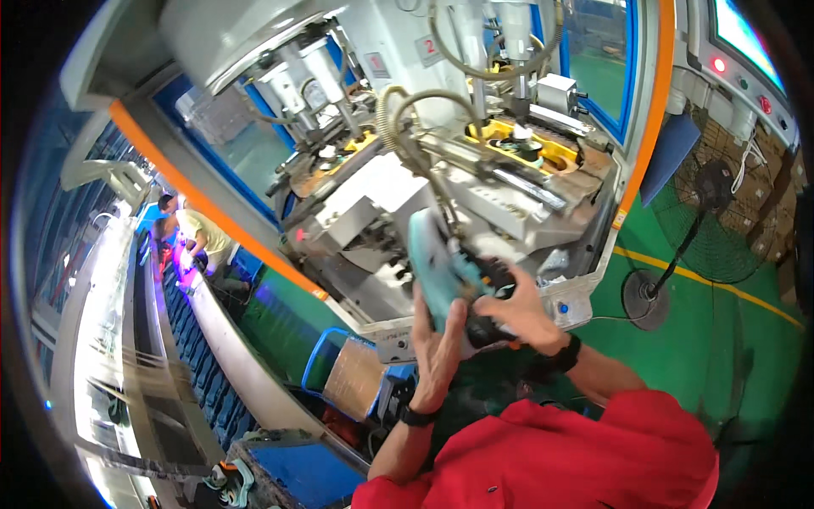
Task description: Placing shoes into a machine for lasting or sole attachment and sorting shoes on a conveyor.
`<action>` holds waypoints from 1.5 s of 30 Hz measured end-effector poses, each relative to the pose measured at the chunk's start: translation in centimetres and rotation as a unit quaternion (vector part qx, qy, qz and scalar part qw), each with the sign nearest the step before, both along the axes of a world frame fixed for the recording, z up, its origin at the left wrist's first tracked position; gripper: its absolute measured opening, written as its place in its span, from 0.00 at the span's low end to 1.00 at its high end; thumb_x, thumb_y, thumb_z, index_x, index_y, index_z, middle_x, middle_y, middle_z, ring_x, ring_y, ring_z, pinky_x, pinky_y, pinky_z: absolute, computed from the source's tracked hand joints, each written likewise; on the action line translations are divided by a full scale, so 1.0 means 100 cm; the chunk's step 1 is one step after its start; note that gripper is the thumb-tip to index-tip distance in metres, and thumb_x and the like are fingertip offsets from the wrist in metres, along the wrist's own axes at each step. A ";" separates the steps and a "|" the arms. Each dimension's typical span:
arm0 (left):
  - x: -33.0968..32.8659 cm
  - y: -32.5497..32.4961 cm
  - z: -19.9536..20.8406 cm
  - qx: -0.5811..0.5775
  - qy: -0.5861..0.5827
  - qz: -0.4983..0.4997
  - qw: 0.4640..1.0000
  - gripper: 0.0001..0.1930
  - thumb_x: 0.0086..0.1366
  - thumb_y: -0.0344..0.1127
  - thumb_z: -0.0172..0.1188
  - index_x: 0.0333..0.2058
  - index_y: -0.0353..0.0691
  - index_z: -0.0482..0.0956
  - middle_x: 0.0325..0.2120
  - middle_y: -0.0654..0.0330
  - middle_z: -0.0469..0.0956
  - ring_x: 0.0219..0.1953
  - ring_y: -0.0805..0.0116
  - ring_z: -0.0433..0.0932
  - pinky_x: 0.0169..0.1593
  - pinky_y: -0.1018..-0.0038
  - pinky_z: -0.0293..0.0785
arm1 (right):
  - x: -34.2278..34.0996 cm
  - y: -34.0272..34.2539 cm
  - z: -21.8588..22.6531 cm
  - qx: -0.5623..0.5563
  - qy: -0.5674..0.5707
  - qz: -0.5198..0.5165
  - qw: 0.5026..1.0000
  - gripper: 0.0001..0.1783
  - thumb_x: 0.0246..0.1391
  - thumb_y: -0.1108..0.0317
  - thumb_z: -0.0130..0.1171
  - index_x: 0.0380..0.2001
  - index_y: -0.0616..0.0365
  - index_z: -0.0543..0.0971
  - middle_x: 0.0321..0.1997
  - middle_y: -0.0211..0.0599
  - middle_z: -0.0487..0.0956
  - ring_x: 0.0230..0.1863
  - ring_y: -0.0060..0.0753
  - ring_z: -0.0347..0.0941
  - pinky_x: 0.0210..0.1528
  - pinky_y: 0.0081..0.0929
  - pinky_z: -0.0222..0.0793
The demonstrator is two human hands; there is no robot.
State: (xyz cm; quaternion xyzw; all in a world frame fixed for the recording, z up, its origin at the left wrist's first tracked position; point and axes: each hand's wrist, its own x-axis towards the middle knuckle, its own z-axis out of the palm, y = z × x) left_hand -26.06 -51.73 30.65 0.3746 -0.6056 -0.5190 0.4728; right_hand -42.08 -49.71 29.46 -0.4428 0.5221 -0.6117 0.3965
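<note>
One large white-and-grey metal machine with orange frame posts fills the upper middle. At left runs a long, pale-edged conveyor line; at right stands a round black wire-cage pedestal fan. Before the machine, a shoe with a pale turquoise sole and dark upper is held up between both hands, sole toward the left. The left hand grips its sole side, thumb raised; the right hand clasps the dark upper. Each wrist wears a black band.

Harsh white glare at left, dark distorted rim.
</note>
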 end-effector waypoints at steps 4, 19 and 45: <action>-0.096 -0.069 -0.023 0.087 0.033 -0.128 0.987 0.37 0.71 0.47 0.52 0.68 0.31 0.48 0.64 0.40 0.59 0.63 0.58 0.64 0.62 0.69 0.62 | -0.113 -0.002 -0.029 -0.016 -0.005 -0.136 0.991 0.36 0.37 0.70 0.67 0.55 0.61 0.72 0.45 0.32 0.77 0.43 0.26 0.72 0.51 0.24 0.68; -0.300 -0.369 -0.177 0.072 -0.377 0.169 0.908 0.36 0.57 0.40 0.64 0.56 0.25 0.56 0.52 0.31 0.68 0.52 0.36 0.72 0.54 0.52 0.71 | -0.252 0.019 -0.018 0.013 0.062 -0.437 0.897 0.36 0.43 0.63 0.65 0.56 0.66 0.69 0.49 0.38 0.74 0.47 0.29 0.71 0.52 0.26 0.66; 0.127 0.026 0.022 0.285 -0.013 0.405 0.868 0.13 0.64 0.25 0.57 0.47 0.32 0.75 0.30 0.65 0.76 0.27 0.78 0.73 0.26 0.83 0.65 | -0.116 -0.450 -0.154 0.261 0.497 -0.136 0.816 0.30 0.53 0.58 0.55 0.51 0.70 0.63 0.45 0.61 0.78 0.42 0.61 0.79 0.45 0.50 0.75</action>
